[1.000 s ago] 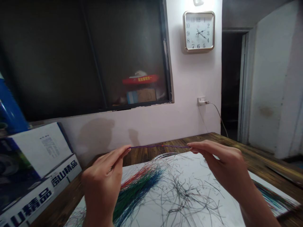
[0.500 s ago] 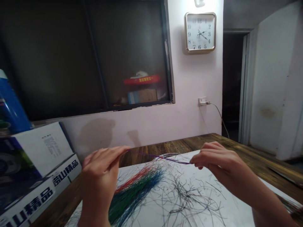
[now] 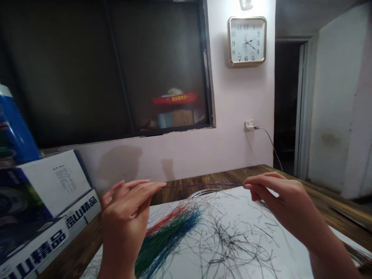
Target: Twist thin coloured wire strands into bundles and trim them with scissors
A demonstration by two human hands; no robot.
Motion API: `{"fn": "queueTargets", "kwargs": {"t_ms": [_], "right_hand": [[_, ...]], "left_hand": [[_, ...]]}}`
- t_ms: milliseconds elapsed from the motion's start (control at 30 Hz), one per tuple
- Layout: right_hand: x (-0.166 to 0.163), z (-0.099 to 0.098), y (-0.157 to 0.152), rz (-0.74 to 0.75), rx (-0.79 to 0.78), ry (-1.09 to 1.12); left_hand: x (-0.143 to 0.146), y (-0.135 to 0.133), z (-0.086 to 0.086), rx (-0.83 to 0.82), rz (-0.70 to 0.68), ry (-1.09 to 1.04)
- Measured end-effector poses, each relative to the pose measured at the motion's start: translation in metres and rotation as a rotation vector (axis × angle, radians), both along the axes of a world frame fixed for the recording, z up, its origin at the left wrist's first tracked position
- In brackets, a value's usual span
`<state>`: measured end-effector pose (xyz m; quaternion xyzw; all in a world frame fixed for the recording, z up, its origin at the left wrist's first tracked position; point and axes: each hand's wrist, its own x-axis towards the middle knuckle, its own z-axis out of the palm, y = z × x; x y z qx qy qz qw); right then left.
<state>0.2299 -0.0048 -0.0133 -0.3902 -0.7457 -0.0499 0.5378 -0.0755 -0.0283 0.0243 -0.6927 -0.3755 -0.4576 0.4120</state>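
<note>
Strand (image 3: pixel 203 185): one thin purple filament, stretched level and taut above the far edge of the sheet (image 3: pixel 290 248), clear of its surface.

Left hand (image 3: pixel 124 217): above the sheet's left part. Thumb and forefinger are pinched shut on the strand's left end; the other fingers are fanned loosely and hold nothing.

Right hand (image 3: pixel 279 201): above the sheet's right part. Thumb and forefinger are pinched shut on the strand's right end; the remaining fingers are curled under.

Sheet: white, lying flat on the table (image 3: pixel 319 190).

Bundle (image 3: pixel 171 228): red, green and blue strands laid side by side on the sheet's left part, under the left hand.

Tangle (image 3: pixel 229 240): dark loose strands spread over the sheet's middle, crossing one another.

Progress, as judged from the layout: one strand is lifted out and pulled straight, and the bundle lies aligned. The tangle is not yet ordered and makes up most of what remains.

Boxes (image 3: pixel 43 217): stacked left of the sheet.
</note>
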Motion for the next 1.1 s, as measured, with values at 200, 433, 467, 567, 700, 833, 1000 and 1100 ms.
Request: {"fn": "queueTargets", "kwargs": {"t_ms": [200,433,467,567,700,833,1000,1100], "right_hand": [[-0.005,0.000,0.003,0.110,-0.132,-0.190],[-0.004,0.001,0.000,0.024,0.085,-0.076],[-0.003,0.001,0.000,0.009,0.121,-0.069],[0.000,0.003,0.001,-0.001,0.211,-0.077],[-0.001,0.005,0.002,0.016,0.235,-0.124],[-0.005,0.006,-0.001,0.035,0.205,-0.165],[-0.005,0.007,-0.004,0.105,0.148,-0.221],[-0.001,0.008,-0.002,0.034,0.194,-0.174]], "left_hand": [[-0.012,0.005,-0.002,0.030,0.133,0.019],[-0.012,0.006,-0.002,-0.044,0.060,0.013],[-0.011,0.006,-0.002,-0.052,0.051,0.010],[-0.010,0.005,-0.002,-0.036,0.029,0.011],[-0.009,0.006,-0.003,0.019,0.067,0.010],[-0.008,0.008,-0.005,0.132,0.136,-0.052],[-0.013,0.012,-0.006,0.107,0.153,-0.027],[-0.018,0.014,-0.005,-0.007,0.084,0.049]]}}
